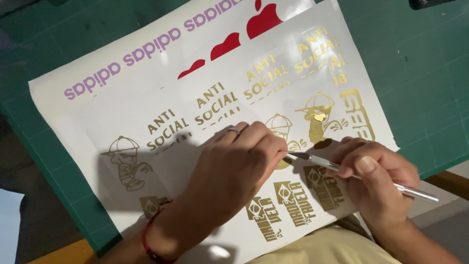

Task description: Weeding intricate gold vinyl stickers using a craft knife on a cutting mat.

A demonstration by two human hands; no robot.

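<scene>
1. The left hand (234, 166), fingers curled, pressed flat on the glossy white sticker sheet (195, 127), grasping nothing.
2. The right hand (376, 176) pinched a slim metal craft knife (361, 177), its blade tip on the sheet beside the left fingertips.
3. Gold decals shone on the sheet.
4. Under the sheet lay a green gridded cutting mat (420, 73).
</scene>
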